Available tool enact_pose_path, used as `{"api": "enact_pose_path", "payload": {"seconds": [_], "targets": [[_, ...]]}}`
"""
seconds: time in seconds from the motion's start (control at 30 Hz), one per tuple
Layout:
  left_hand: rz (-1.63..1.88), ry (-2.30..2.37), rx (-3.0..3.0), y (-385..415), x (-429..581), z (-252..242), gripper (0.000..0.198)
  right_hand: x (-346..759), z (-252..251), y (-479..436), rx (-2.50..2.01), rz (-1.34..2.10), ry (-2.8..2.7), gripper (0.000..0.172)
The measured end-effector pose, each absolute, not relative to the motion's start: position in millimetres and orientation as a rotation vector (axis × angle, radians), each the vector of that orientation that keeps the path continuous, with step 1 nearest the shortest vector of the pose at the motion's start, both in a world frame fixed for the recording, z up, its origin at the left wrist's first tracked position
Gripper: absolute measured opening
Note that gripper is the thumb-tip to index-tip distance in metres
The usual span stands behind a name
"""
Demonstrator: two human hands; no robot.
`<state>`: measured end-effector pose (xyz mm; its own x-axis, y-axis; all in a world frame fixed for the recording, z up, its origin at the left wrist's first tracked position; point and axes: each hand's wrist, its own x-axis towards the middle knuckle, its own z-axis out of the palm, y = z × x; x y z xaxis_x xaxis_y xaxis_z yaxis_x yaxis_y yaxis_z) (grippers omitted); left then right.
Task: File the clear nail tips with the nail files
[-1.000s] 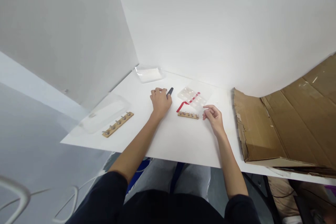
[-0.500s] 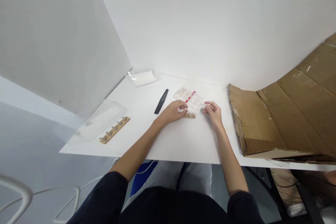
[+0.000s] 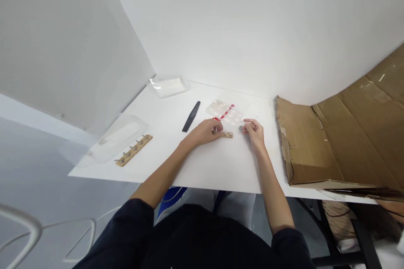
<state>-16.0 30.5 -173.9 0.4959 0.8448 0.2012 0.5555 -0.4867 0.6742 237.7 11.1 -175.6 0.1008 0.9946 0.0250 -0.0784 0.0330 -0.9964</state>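
Note:
My left hand [image 3: 206, 131] is closed, its thumb and fingers curled at the left end of a small wooden strip [image 3: 227, 135] with short pale pegs. Its fingers hide that end of the strip. To the right, my right hand [image 3: 255, 132] has thumb and forefinger pinched together; whatever is between them is too small to make out. A slim grey flat piece [image 3: 241, 129] lies under the right fingers. Just behind both hands is a clear compartment case [image 3: 214, 107] with pale pieces and a red striped band [image 3: 227, 111].
A black nail file [image 3: 191, 116] lies left of the case. Farther left are a second wooden strip [image 3: 134, 150] with metal clips and a clear plastic tray [image 3: 116, 136]. A clear packet [image 3: 168, 87] is at the back; an open cardboard box [image 3: 311, 143] stands right.
The view has shifted slightly. My left fingers have come off the middle of the strip towards its left end, so more of it shows. My right hand keeps its pinch.

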Motion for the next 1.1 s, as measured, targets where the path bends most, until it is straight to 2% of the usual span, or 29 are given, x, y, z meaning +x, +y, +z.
{"api": "enact_pose_path", "payload": {"seconds": [1.1], "targets": [[0.715, 1.124, 2.131, 31.4, -15.5, -178.1, 0.014, 236.6, -174.7, 6.4, -1.232, 1.103, -1.187, 0.037]]}}
